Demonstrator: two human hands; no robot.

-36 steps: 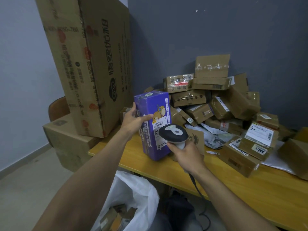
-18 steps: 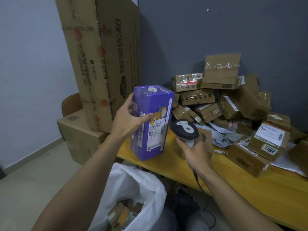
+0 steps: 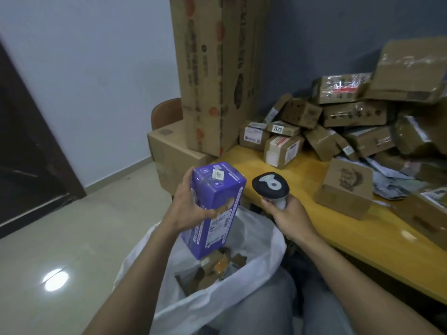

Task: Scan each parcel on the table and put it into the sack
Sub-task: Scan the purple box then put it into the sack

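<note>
pale wall point(image 3: 108, 68), dark door point(image 3: 29, 153), glossy floor point(image 3: 84, 238)

I see the purple box point(image 3: 217, 228) is no longer upright above the bench point(image 3: 302, 180) as it was 1 second ago. My left grip point(image 3: 191, 209) now holds it off the bench's edge, lower and tilted, its bottom end at the open mouth of the white sack point(image 3: 266, 250). The scanner point(image 3: 270, 184) in my right grip point(image 3: 287, 213) no longer faces the box's label and sits nearer the bench's edge. My view now looks further left and down.
</note>
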